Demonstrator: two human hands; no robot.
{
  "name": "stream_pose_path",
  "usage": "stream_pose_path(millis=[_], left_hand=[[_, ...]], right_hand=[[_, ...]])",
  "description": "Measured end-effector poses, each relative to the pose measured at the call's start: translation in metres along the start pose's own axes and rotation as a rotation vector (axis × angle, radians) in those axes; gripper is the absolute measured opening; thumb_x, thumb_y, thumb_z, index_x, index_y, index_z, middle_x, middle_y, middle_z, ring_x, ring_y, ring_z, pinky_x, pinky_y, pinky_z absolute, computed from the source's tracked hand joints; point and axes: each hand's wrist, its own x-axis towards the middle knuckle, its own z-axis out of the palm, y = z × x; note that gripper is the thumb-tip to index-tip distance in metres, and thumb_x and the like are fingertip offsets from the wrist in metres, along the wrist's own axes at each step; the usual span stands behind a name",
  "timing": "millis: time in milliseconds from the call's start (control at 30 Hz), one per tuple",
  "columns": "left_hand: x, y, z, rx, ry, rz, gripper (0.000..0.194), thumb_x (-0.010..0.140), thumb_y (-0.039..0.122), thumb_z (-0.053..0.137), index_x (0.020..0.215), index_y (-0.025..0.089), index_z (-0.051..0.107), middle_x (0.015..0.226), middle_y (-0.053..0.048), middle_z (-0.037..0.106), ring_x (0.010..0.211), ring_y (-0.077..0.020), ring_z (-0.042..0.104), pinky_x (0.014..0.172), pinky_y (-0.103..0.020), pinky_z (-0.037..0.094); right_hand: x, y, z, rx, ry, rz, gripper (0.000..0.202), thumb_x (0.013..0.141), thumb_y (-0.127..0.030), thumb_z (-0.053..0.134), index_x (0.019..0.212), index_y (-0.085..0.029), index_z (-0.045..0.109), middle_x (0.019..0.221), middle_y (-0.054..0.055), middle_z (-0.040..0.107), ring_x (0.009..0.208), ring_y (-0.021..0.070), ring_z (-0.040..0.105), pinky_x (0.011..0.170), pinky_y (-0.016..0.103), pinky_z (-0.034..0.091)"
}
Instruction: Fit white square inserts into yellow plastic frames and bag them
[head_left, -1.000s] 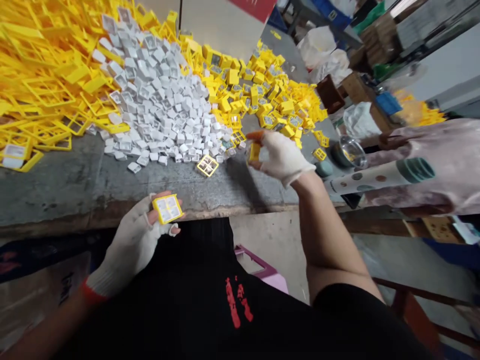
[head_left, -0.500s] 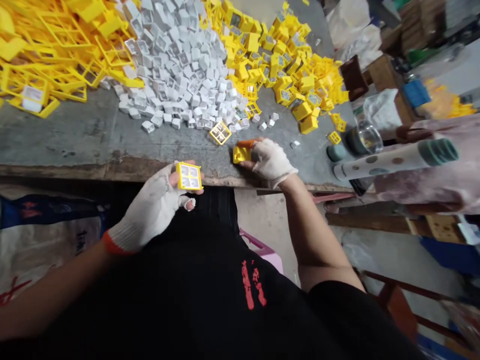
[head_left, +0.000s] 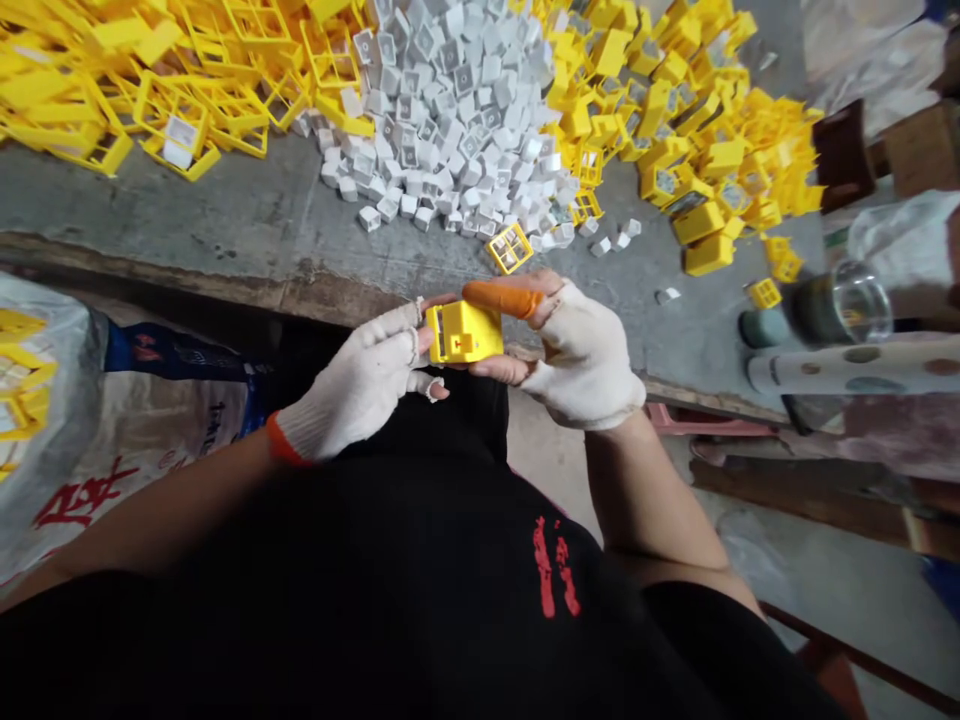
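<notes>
In front of my body, just past the table's edge, both gloved hands meet at a yellow plastic housing [head_left: 480, 335]. My right hand [head_left: 589, 350] grips it between an orange-covered finger on top and the thumb below. My left hand [head_left: 367, 365] holds a yellow four-pane frame [head_left: 436, 335] against the housing's left side, fingers behind it. The frame is seen nearly edge-on, so its white inserts are mostly hidden. Whether the two parts are fully joined I cannot tell. A small yellow grid frame [head_left: 509, 248] lies on the table just beyond my hands.
White caps [head_left: 450, 130] are heaped mid-table. Yellow frames [head_left: 210, 70] pile up at left, yellow housings [head_left: 667, 110] at right. A glass jar [head_left: 859, 305] and a spotted white cylinder [head_left: 847, 372] stand at the right edge. A sack with yellow parts [head_left: 75, 400] is at lower left.
My right hand has lifted the yellow housing off the table edge and brought it to the frame in my left hand. The frame has turned edge-on. The view has shifted left.
</notes>
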Motion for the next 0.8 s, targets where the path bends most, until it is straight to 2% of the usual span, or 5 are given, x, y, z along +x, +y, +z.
stream_pose_path(millis=[300, 500, 667, 733, 800], left_hand=[[-0.001, 0.003, 0.002, 0.037, 0.022, -0.017, 0.028, 0.096, 0.024, 0.083, 0.123, 0.018, 0.085, 0.125, -0.014, 0.087, 0.107, -0.0274, 0.084, 0.065, -0.026, 0.067], [-0.006, -0.001, 0.0, 0.097, 0.028, 0.0, 0.039, 0.098, 0.028, 0.082, 0.135, 0.017, 0.084, 0.132, -0.015, 0.086, 0.111, -0.0275, 0.083, 0.07, -0.027, 0.068], [-0.012, 0.005, -0.008, 0.472, 0.052, 0.188, 0.06, 0.095, 0.038, 0.093, 0.15, 0.019, 0.078, 0.146, -0.013, 0.082, 0.13, -0.0336, 0.078, 0.103, -0.039, 0.069], [-0.012, 0.01, -0.009, 0.658, 0.108, 0.273, 0.057, 0.089, 0.035, 0.096, 0.142, 0.017, 0.08, 0.141, -0.013, 0.083, 0.13, -0.0354, 0.077, 0.113, -0.043, 0.064], [-0.014, 0.014, -0.007, 0.748, 0.151, 0.323, 0.048, 0.091, 0.033, 0.092, 0.134, 0.017, 0.081, 0.135, -0.013, 0.083, 0.124, -0.0346, 0.078, 0.114, -0.044, 0.062]], right_hand=[[-0.004, 0.01, 0.002, 0.019, 0.061, -0.081, 0.059, 0.099, -0.057, 0.091, 0.154, -0.04, 0.078, 0.137, 0.011, 0.084, 0.12, 0.0393, 0.082, 0.111, 0.06, 0.073], [-0.006, 0.006, 0.004, -0.065, 0.063, -0.18, 0.054, 0.11, -0.056, 0.078, 0.158, -0.032, 0.075, 0.135, 0.013, 0.084, 0.115, 0.0351, 0.083, 0.102, 0.056, 0.073], [-0.009, -0.013, 0.03, -0.206, 0.228, -0.242, 0.045, 0.117, -0.059, 0.066, 0.149, -0.03, 0.079, 0.131, 0.011, 0.086, 0.114, 0.0299, 0.081, 0.1, 0.049, 0.067], [-0.008, -0.015, 0.042, -0.121, 0.269, -0.165, 0.045, 0.116, -0.062, 0.067, 0.145, -0.03, 0.081, 0.13, 0.011, 0.086, 0.119, 0.0306, 0.08, 0.106, 0.049, 0.065], [-0.005, -0.012, 0.051, 0.109, 0.258, -0.019, 0.059, 0.109, -0.077, 0.071, 0.143, -0.029, 0.081, 0.128, 0.011, 0.085, 0.121, 0.0318, 0.08, 0.108, 0.05, 0.066]])
